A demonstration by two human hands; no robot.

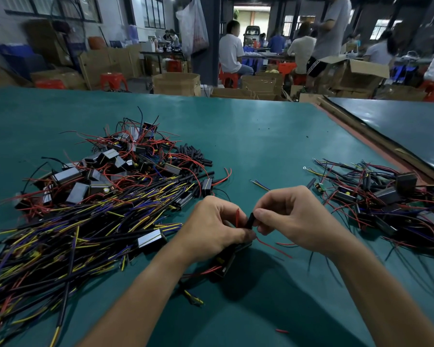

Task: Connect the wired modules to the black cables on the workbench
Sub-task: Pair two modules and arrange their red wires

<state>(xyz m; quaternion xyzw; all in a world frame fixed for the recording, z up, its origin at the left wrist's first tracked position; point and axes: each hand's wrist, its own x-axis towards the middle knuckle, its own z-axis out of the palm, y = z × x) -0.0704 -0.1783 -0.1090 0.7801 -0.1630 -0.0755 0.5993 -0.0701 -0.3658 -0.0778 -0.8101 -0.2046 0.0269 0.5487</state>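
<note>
Wire (237, 216), thin and red, rises between the two hands over the middle of the counter's near half. The left hand (216, 226) has its grip closed on it, thumb and fingers pinching. The right hand (293, 221) pinches a short black tube piece (250, 220) just beside the wire's tip; whether the two touch cannot be told. Below the left hand is a small black boxy module (227, 261), over the teal counter (261, 136), with red leads trailing toward the right wrist.

To the left, a broad heap of black cables with yellow and blue ends (73, 234) reaches the counter's left and near edges and crowds the left forearm. Behind it sit a mound of silver-and-black modules with red leads (95, 176) and a cluster of short black tubes (193, 154). Toward the right edge lies a second tangle of wired modules (386, 201), apart from the right hand. A loose yellow-and-blue wire (261, 185) lies just beyond the knuckles, and a red scrap (282, 331) lies near the front edge.
</note>
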